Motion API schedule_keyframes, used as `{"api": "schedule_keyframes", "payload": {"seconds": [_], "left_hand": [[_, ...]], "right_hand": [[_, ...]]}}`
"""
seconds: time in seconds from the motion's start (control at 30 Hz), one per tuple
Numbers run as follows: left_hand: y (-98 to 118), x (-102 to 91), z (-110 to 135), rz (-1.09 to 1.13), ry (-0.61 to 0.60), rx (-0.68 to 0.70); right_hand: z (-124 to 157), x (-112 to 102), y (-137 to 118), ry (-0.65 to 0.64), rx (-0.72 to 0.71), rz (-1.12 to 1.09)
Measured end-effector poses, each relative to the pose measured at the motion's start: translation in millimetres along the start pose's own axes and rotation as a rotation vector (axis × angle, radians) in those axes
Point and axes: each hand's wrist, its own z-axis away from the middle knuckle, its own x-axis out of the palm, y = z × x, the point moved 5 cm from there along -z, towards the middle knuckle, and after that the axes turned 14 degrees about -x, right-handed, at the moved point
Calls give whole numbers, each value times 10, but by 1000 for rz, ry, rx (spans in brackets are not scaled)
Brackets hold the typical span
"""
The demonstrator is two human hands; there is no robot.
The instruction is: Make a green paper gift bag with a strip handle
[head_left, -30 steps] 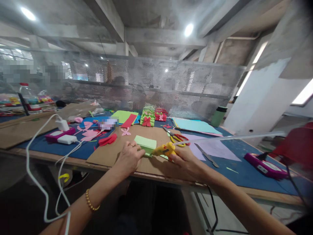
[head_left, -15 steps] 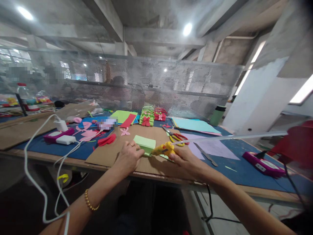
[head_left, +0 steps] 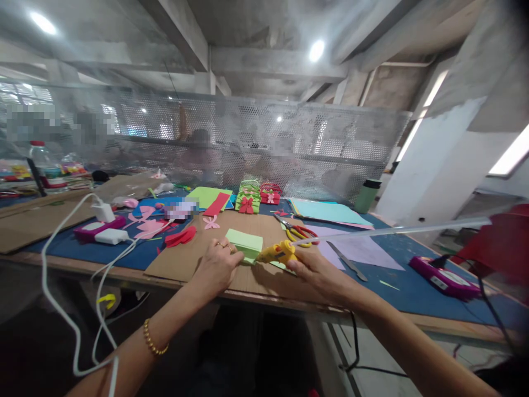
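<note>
A folded piece of light green paper (head_left: 245,241) stands on the brown cardboard (head_left: 182,264) in front of me. My left hand (head_left: 220,263) is closed on its left end, fingers pinched at the lower edge. My right hand (head_left: 312,268) is wrapped round a yellow hot glue gun (head_left: 281,252), with a long clear glue stick (head_left: 392,229) jutting from its back to the right. The gun's nozzle is at the paper's lower right corner; whether it touches cannot be made out. Another light green piece lies partly hidden under the gun.
Scissors (head_left: 303,234) and a knife (head_left: 347,261) lie beyond my right hand, by lilac paper (head_left: 372,251). Finished green paper bags (head_left: 248,197) stand at the back. Purple power strips (head_left: 444,277) sit right and left; a white cable (head_left: 43,275) hangs over the left edge.
Almost nothing differs. The glue gun and the end of its glue stick have shifted very slightly; my left hand stays on the green paper.
</note>
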Motion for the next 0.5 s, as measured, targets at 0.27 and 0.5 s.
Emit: {"api": "schedule_keyframes", "payload": {"seconds": [0.27,0.5], "left_hand": [[-8,15,-6,-2,-2,-7],[-13,51,11,48,48,33]], "right_hand": [[300,-312,134,87,162,-39],[904,-1125,616,302,355,244]]}}
